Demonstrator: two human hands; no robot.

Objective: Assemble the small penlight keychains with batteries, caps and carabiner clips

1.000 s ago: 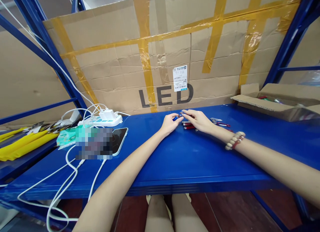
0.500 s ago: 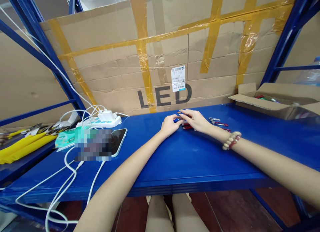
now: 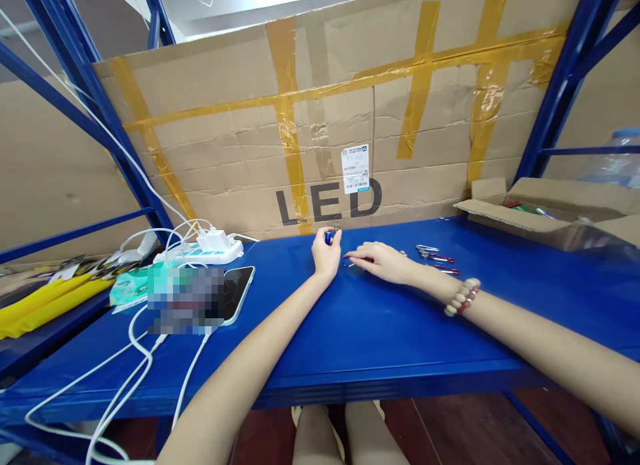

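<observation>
My left hand (image 3: 326, 255) is closed, raised slightly at the middle of the blue tabletop. A small shiny blue piece (image 3: 329, 237) shows between its thumb and fingers; its full shape is hidden. Just to the right, my right hand (image 3: 381, 259) pinches a blue carabiner (image 3: 346, 261), whose rounded end sticks out past the fingertips. The two hands are apart. Beyond my right wrist lie several loose carabiners: a silver one (image 3: 426, 248) and red ones (image 3: 443, 258). Part of this group is hidden behind my right hand and forearm.
An open cardboard box (image 3: 540, 215) with small coloured items stands at the back right. To the left are a phone (image 3: 237, 295), a white power strip (image 3: 220, 252) and trailing white cables (image 3: 145, 358). A large cardboard sheet (image 3: 225, 165) closes off the back.
My hands were together over the red pieces. They have come apart: the left has lifted and turned upright, and the right has dropped slightly nearer to me with the blue carabiner.
</observation>
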